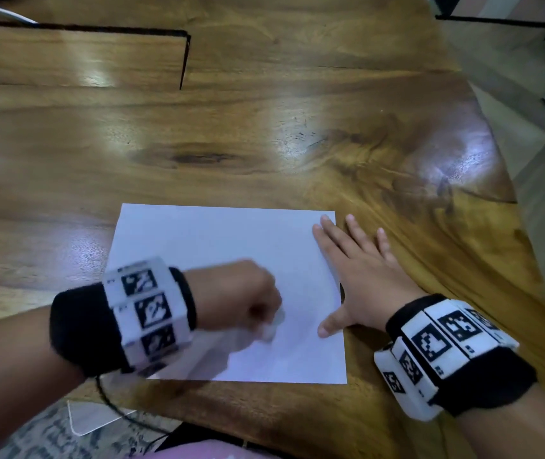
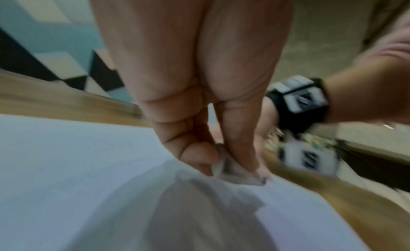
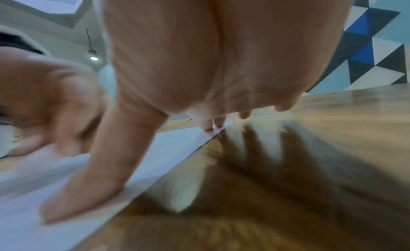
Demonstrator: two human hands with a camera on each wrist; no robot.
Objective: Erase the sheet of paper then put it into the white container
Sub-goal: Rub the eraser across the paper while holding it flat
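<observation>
I see the sheet of paper (image 1: 231, 276) lying flat on the wooden tabletop (image 1: 264, 144), near its front edge, and from the head view its surface looks blank to me. My right hand (image 1: 364, 276) lies flat and spread along the sheet's right edge: the thumb and the index fingertip rest on the paper, the other fingers on the bare wood just beside it, so that grip is loose and holds nothing. My left hand (image 1: 248, 293) is curled into a fist over the lower middle of the sheet, and its grip pinches a small pale eraser (image 2: 224, 165) between thumb and fingers, the eraser's tip down on the paper. That hand is smeared with blur in every view, so I cannot read the eraser's shape well. Both wrists wear black bands with white marker blocks (image 1: 145, 309). At the far left of the tabletop a dark-edged wooden panel (image 1: 75, 58) sits, cut off by the frame. Below the tabletop's near edge I make out a patterned floor, a pale sheet-like thing (image 1: 95, 419) and a black cable (image 1: 122, 412), partly hidden by my left forearm
</observation>
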